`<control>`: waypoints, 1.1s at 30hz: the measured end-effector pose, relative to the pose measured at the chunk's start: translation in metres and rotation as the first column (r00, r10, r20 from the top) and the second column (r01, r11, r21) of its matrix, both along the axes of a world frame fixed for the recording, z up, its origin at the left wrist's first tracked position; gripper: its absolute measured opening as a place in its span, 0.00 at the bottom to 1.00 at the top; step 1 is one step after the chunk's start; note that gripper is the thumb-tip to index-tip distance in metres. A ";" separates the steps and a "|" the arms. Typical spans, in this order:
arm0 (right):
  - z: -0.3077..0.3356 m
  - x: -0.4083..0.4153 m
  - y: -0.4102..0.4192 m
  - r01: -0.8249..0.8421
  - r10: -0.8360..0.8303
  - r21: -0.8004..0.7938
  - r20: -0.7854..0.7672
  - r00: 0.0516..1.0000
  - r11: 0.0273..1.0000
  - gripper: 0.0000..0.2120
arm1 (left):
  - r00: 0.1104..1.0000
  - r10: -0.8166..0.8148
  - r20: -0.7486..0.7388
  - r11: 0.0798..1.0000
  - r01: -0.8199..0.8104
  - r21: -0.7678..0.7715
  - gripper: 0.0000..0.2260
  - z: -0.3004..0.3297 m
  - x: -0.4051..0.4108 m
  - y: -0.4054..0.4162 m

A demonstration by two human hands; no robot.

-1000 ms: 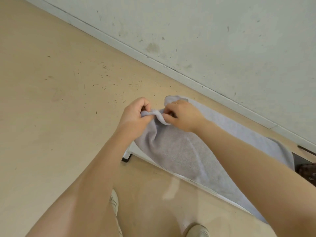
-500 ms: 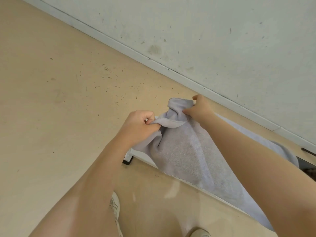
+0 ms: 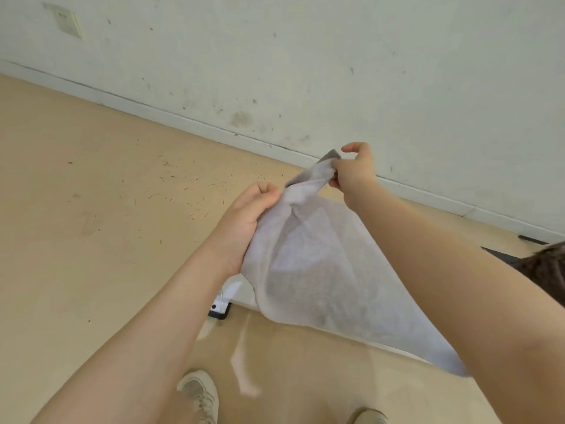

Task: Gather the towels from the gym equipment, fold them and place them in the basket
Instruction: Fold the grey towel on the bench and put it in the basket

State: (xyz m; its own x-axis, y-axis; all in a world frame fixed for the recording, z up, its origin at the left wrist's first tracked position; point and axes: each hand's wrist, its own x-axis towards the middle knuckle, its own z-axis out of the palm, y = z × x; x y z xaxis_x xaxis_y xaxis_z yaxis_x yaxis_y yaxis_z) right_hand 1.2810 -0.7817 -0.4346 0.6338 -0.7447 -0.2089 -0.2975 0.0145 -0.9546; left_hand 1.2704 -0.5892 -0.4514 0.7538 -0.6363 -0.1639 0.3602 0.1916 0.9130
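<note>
A pale grey towel hangs between my hands in the middle of the view, its lower part draping over a white piece of equipment. My left hand is closed on the towel's near edge. My right hand pinches a far corner of the towel, held higher and further out. My right forearm covers the towel's right side. No basket is in view.
A white wall with a skirting board runs across the back, with a wall socket at the top left. The beige floor is strewn with small dark bits. My shoes stand below; a dark object lies at the right.
My right hand has lifted its towel corner up and away from my left hand, stretching the edge between them. The towel has risen off the white equipment.
</note>
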 end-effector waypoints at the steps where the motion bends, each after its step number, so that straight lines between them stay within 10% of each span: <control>1: 0.007 -0.007 -0.007 -0.003 0.004 -0.008 0.025 1.000 1.000 0.14 | 0.998 -0.054 0.016 0.998 0.054 -0.012 0.08 0.008 -0.006 -0.008; 7: 0.025 -0.079 -0.076 -0.010 0.008 -0.126 -0.020 1.000 0.992 0.22 | 0.930 -0.348 0.119 0.937 0.340 0.079 0.14 0.018 -0.059 -0.063; 14: 0.009 -0.172 -0.165 0.042 -0.130 -0.399 -0.194 0.972 0.916 0.10 | 0.842 -0.524 0.127 0.850 0.508 0.139 0.13 0.009 -0.133 -0.146; 23: -0.030 -0.218 -0.207 0.051 -0.205 -0.364 -0.396 0.895 0.930 0.15 | 0.661 -0.729 0.178 0.671 0.640 0.374 0.17 -0.028 -0.184 -0.201; 28: -0.048 -0.216 -0.192 -0.247 -0.019 -0.360 -0.597 0.802 0.899 0.20 | 0.759 -0.556 0.340 0.772 0.319 0.549 0.13 -0.052 -0.139 -0.201; 33: -0.061 -0.214 -0.193 -0.149 -0.219 -0.531 -0.567 0.794 0.834 0.18 | 0.628 -0.525 0.574 0.711 -0.047 0.701 0.15 -0.060 -0.073 -0.206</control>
State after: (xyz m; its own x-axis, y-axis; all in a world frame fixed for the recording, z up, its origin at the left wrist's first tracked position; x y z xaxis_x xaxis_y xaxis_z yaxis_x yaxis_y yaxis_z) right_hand 1.0674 -0.9745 -0.4956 0.4916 -0.8656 -0.0954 -0.8008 -0.4063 -0.4400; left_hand 1.1978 -0.7948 -0.5111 0.6307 -0.7716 -0.0825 -0.4920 -0.4798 0.7265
